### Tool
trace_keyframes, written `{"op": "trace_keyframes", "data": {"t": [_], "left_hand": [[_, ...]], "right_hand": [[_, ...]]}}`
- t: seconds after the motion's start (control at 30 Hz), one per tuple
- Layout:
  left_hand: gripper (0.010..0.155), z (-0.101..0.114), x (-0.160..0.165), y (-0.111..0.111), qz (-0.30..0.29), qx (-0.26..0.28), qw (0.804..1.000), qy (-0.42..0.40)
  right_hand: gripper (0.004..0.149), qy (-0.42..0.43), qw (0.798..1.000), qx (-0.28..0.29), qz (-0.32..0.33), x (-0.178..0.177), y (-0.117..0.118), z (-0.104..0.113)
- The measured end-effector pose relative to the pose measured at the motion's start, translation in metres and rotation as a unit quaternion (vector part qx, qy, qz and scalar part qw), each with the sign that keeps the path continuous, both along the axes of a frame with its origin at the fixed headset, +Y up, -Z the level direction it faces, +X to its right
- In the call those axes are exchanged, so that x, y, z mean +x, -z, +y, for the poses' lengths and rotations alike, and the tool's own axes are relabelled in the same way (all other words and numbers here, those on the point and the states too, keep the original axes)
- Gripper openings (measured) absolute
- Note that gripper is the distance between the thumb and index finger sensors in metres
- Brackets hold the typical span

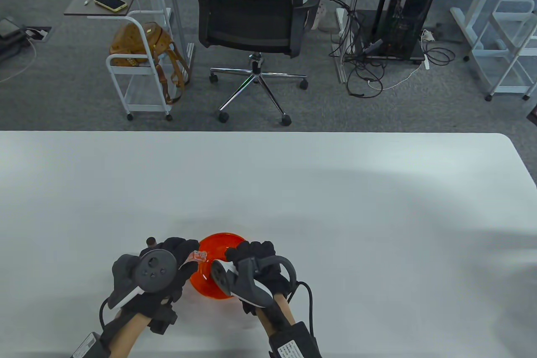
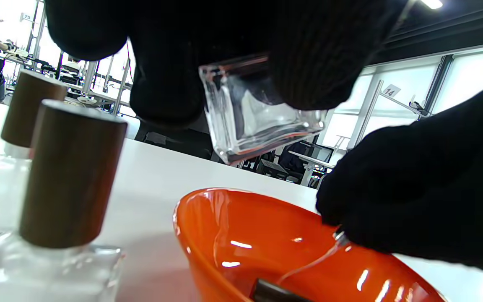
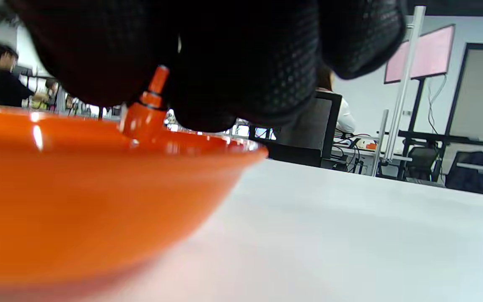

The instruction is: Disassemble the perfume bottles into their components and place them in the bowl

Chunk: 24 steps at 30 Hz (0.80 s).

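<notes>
My left hand [image 1: 188,249] grips a clear square glass bottle [image 2: 258,113] and holds it tilted just above the orange bowl [image 1: 218,244]. In the table view only a bit of the bottle [image 1: 198,255] shows past the fingers. My right hand [image 1: 242,255] is over the bowl's right side and pinches a spray pump [image 3: 147,113]. The pump's thin dip tube [image 2: 308,262] hangs down into the bowl [image 2: 224,235]. A dark piece [image 2: 275,291] lies on the bowl's bottom.
Two more perfume bottles with brown wooden caps [image 2: 71,176] [image 2: 29,109] stand on the table just left of the bowl; one cap [image 1: 150,241] peeks out behind my left hand. The white table [image 1: 293,190] stretches far and right. An office chair [image 1: 251,18] stands beyond it.
</notes>
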<state>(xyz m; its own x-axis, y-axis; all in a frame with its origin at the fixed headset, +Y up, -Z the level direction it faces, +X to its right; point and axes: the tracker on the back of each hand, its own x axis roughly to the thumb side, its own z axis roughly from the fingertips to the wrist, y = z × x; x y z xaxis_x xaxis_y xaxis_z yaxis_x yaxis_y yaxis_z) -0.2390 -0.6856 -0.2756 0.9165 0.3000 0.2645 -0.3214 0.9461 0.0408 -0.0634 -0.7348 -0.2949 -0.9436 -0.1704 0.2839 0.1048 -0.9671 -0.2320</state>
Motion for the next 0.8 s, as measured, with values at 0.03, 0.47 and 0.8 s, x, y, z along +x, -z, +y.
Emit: {"op": "trace_keyframes", "data": {"t": [0.03,0.47,0.8], "left_hand": [[0.056,0.000,0.000,0.000,0.000,-0.002,1.000,0.000],[0.056,0.000,0.015,-0.001,-0.008,-0.005,0.998,0.066],[0.055,0.004,0.078,0.023,0.007,-0.028,0.978,0.206]], "right_hand": [[0.042,-0.013,1.000,0.001,0.001,-0.002,0.000,-0.002],[0.044,0.090,0.994,0.035,-0.053,0.042,0.005,0.035],[0.045,0.175,0.978,0.033,-0.110,0.101,0.008,0.053]]}}
